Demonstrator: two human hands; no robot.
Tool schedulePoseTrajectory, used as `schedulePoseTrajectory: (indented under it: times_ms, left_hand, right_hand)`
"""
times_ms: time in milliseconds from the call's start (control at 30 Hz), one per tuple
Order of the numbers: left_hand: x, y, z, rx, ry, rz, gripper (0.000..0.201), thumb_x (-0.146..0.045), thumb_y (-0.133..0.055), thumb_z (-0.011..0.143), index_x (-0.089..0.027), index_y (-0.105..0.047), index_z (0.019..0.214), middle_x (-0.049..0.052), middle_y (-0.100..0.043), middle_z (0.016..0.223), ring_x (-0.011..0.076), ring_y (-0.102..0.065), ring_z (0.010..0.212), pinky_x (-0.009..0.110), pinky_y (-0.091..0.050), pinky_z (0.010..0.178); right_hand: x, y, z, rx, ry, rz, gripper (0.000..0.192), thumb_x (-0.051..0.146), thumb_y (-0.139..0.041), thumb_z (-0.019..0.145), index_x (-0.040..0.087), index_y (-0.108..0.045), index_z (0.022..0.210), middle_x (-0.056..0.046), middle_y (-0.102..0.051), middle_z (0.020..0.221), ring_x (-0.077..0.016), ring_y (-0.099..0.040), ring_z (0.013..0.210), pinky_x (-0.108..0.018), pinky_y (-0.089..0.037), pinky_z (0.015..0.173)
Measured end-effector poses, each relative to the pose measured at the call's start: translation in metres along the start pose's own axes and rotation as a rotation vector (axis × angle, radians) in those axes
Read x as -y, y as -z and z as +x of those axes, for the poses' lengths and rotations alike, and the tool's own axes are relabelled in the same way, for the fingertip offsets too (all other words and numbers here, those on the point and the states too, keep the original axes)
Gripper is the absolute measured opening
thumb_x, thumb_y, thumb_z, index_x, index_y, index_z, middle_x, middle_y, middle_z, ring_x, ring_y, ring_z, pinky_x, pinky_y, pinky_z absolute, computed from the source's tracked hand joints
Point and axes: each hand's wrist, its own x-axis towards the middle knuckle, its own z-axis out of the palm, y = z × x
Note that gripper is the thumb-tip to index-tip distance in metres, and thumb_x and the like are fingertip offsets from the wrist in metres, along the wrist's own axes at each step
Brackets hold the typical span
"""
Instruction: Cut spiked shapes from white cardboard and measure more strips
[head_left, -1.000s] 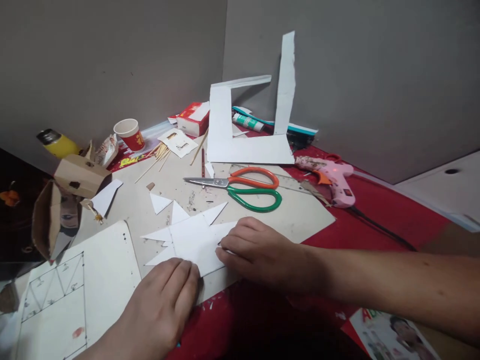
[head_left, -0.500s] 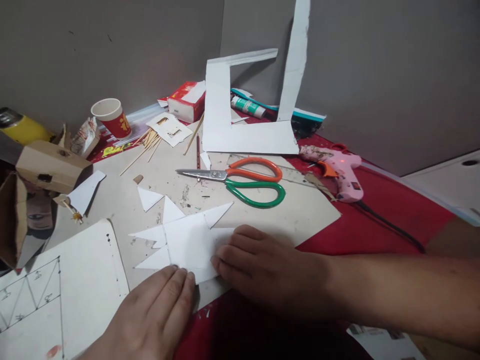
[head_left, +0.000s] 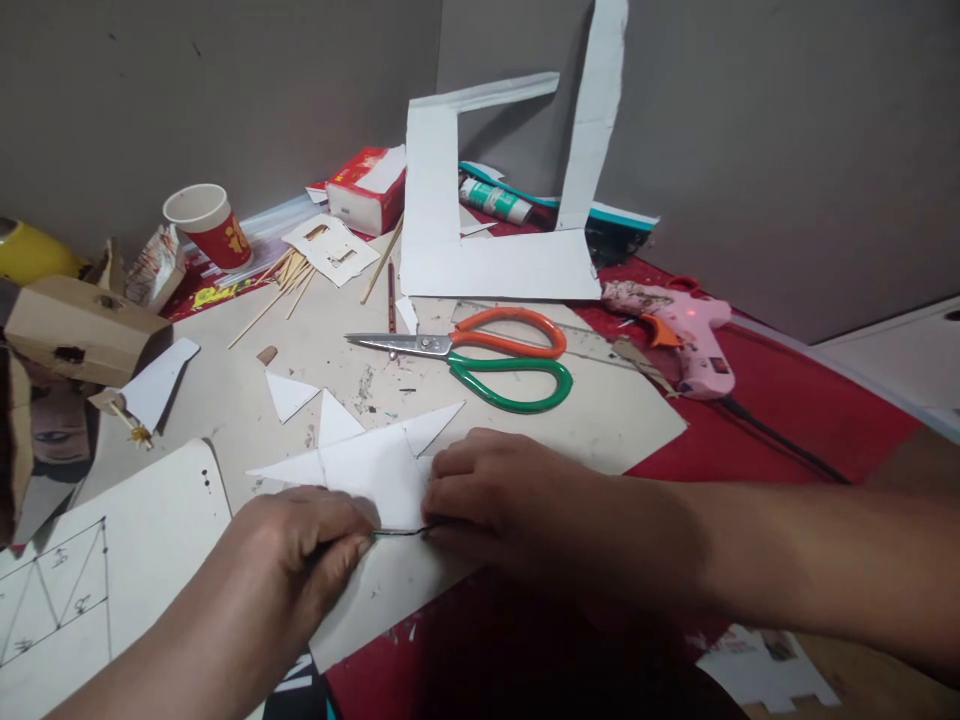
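The left hand (head_left: 304, 540) and the right hand (head_left: 487, 495) meet over a white star-shaped paper cutout (head_left: 367, 470) lying on the bench (head_left: 600, 420). Each grip is clenched on the near edge of the cutout, fingertips pinching the paper where it folds up along a dark crease line between the two hands. The cutout's points spread away from both grips toward the far side. Just beyond the right grip lie scissors (head_left: 487, 360) with one orange and one green handle, blades pointing toward the left. Farther out on the right-hand side rests a pink glue gun (head_left: 686, 335) on the red cloth (head_left: 787, 410). Beside the left grip, on its outer side, lies a white sheet with drawn triangles (head_left: 112, 560). Far beyond the left grip stands a red paper cup (head_left: 206, 225), with wooden sticks (head_left: 281, 285) near it.
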Motion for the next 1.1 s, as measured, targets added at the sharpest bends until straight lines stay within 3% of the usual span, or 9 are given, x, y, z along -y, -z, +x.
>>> schedulePoseTrajectory:
  times_ms: [200,333,433,567,733,900,1100]
  left_hand:
    - [-0.003,-0.024,-0.032,-0.182,-0.101,0.247,0.024,-0.018,-0.046,0.094,-0.02,-0.064,0.109,0.007,-0.069,0.102,0.0179,-0.067,0.091,0.027,-0.056,0.075]
    - [-0.001,-0.041,-0.058,-0.307,-0.207,0.525,0.036,-0.023,-0.037,0.099,-0.01,-0.057,0.126,0.017,-0.066,0.116,0.0285,-0.059,0.112,0.042,-0.053,0.09]
    - [-0.001,-0.052,-0.067,-0.367,-0.267,0.646,0.043,-0.026,-0.029,0.101,-0.004,-0.054,0.128,0.019,-0.066,0.118,0.0319,-0.057,0.115,0.044,-0.049,0.094]
    - [-0.003,-0.059,-0.063,-0.424,-0.309,0.73,0.04,-0.018,-0.032,0.098,0.0,-0.056,0.125,0.019,-0.066,0.117,0.0319,-0.059,0.11,0.042,-0.047,0.093]
    - [-0.004,-0.066,-0.058,-0.501,-0.359,0.705,0.037,-0.006,-0.032,0.094,0.0,-0.058,0.12,0.018,-0.068,0.112,0.0302,-0.059,0.109,0.04,-0.047,0.093]
    - [0.0,-0.061,-0.055,-0.51,-0.307,0.562,0.035,-0.01,-0.035,0.096,-0.004,-0.057,0.122,0.017,-0.068,0.114,0.0285,-0.059,0.113,0.041,-0.048,0.096]
    - [-0.002,-0.027,-0.038,-0.289,-0.024,0.18,0.017,-0.018,-0.053,0.092,-0.021,-0.063,0.106,0.003,-0.069,0.09,0.0144,-0.067,0.08,0.022,-0.056,0.065]
  right_hand:
    - [0.003,0.001,0.0,0.029,0.205,-0.16,0.014,0.009,-0.055,0.089,0.014,-0.068,0.092,-0.005,-0.065,0.09,-0.0181,-0.052,0.082,-0.029,-0.038,0.077]
    - [0.01,-0.002,-0.001,0.056,0.246,-0.28,0.013,0.011,-0.055,0.09,0.012,-0.067,0.093,-0.006,-0.064,0.086,-0.0202,-0.051,0.075,-0.033,-0.039,0.069]
    - [0.011,-0.01,-0.003,-0.016,0.342,-0.391,0.019,0.01,-0.048,0.092,0.009,-0.067,0.095,-0.009,-0.064,0.085,-0.0216,-0.051,0.07,-0.034,-0.038,0.062]
    - [0.011,-0.02,-0.004,-0.082,0.434,-0.452,0.022,0.01,-0.045,0.093,0.01,-0.067,0.091,-0.01,-0.065,0.084,-0.0216,-0.051,0.066,-0.034,-0.037,0.059]
    - [0.015,-0.018,0.0,-0.015,0.419,-0.43,0.02,0.012,-0.048,0.093,0.01,-0.067,0.094,-0.011,-0.066,0.09,-0.0235,-0.052,0.07,-0.036,-0.038,0.058]
    - [0.014,-0.003,0.007,0.081,0.322,-0.289,0.01,0.01,-0.056,0.089,0.013,-0.065,0.09,-0.005,-0.063,0.085,-0.02,-0.053,0.072,-0.033,-0.039,0.061]
    - [0.007,0.015,0.017,0.219,0.161,-0.092,0.017,0.001,-0.06,0.08,0.017,-0.064,0.087,-0.002,-0.064,0.086,-0.0154,-0.059,0.075,-0.027,-0.042,0.066]
